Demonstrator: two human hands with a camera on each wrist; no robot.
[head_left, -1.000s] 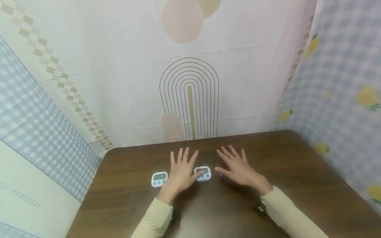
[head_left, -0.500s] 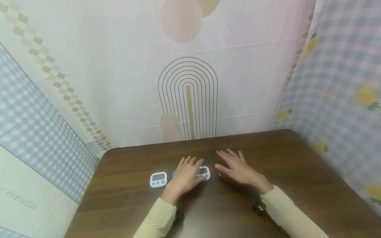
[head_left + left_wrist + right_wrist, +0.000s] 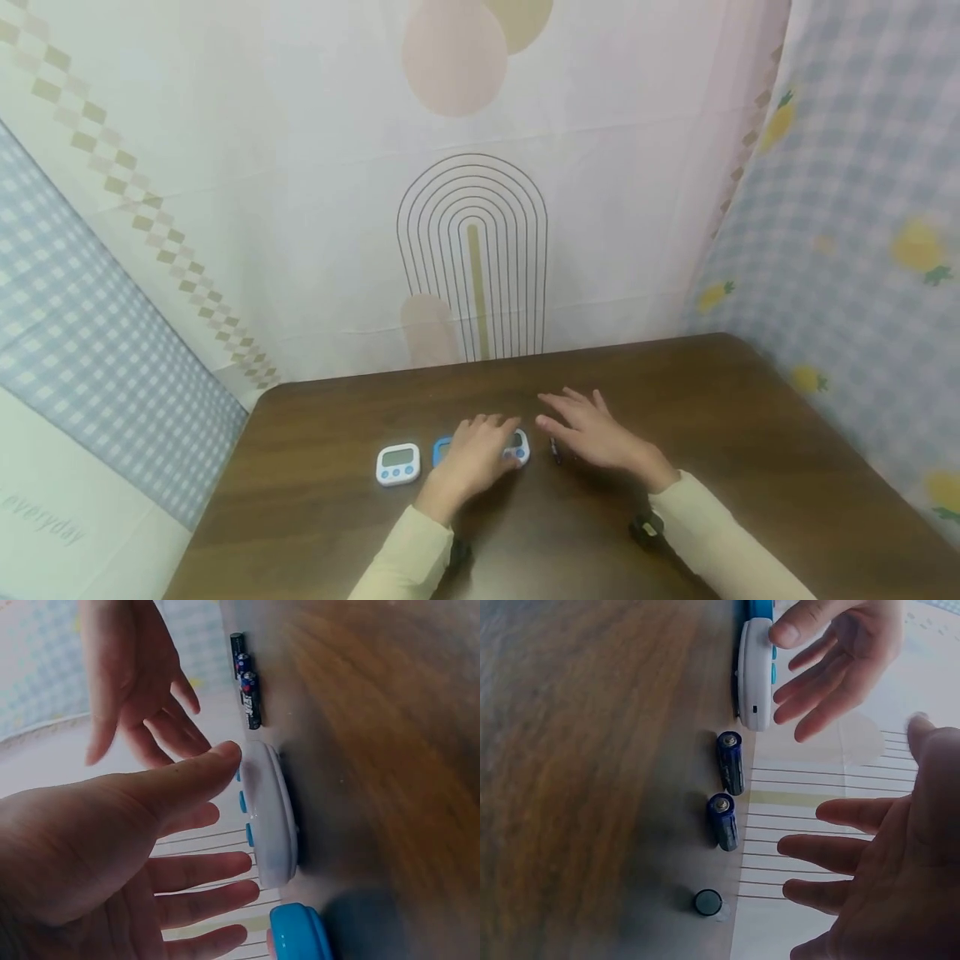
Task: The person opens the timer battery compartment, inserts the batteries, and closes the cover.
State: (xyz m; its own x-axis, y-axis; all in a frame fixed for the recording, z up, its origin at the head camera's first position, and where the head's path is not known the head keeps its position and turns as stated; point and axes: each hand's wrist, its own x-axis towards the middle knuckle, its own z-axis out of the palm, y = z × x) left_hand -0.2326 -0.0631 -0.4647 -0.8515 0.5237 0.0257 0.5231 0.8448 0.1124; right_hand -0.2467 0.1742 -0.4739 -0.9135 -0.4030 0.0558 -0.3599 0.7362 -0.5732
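My left hand is over a white digital timer with blue buttons, partly covering it. In the left wrist view its thumb tip is close to the timer's button side; whether they touch I cannot tell. The fingers are extended and loosely bent. Left of it lies a blue timer, largely hidden by that hand, then another white timer. My right hand hovers with spread fingers near small dark batteries, holding nothing. The right wrist view shows two batteries and a small round grey end.
The dark wooden table has a rounded far edge close to a hanging white printed cloth. Checked cloths hang at the left and right sides. Each wrist carries a small dark device.
My left hand has drawn back and turned toward the right white timer, its fingers less spread, uncovering part of the blue timer. The right hand stays almost in place.
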